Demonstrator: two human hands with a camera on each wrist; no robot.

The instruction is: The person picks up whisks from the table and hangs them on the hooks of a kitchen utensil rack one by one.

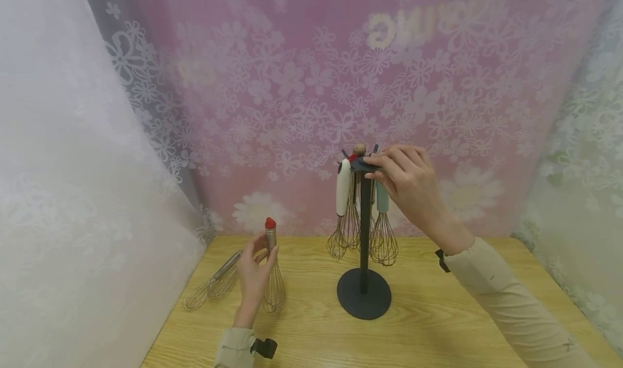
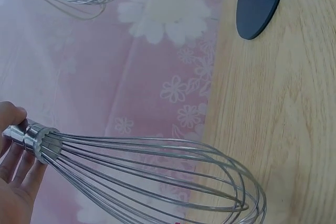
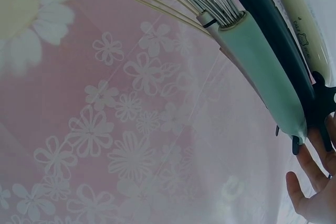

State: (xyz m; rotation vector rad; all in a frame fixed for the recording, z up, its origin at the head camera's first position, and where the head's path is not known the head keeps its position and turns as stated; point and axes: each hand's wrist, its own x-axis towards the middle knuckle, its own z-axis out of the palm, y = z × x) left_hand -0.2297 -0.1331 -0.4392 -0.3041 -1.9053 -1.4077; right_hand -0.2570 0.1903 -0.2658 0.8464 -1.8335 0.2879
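My left hand (image 1: 256,268) grips a balloon whisk (image 1: 274,287) by its metal handle. The red end of that handle points up and its wires hang down. In the left wrist view the same whisk (image 2: 157,166) lies across the lower part, fingers round the handle just behind the wires. At the top of a dark utensil stand (image 1: 364,222), my right hand (image 1: 409,171) pinches the hook head with thumb and fingertips. Several whisks hang there, among them a white-handled whisk (image 1: 343,187) and a mint-handled whisk (image 3: 257,66), whose handle end is close by my right fingers.
Metal whisks (image 1: 216,281) lie on the wooden table (image 1: 311,335) to the left of my left hand. The stand's round base (image 1: 351,300) rests mid-table. A pink flowered curtain (image 1: 292,114) closes the back, with pale sheets at both sides.
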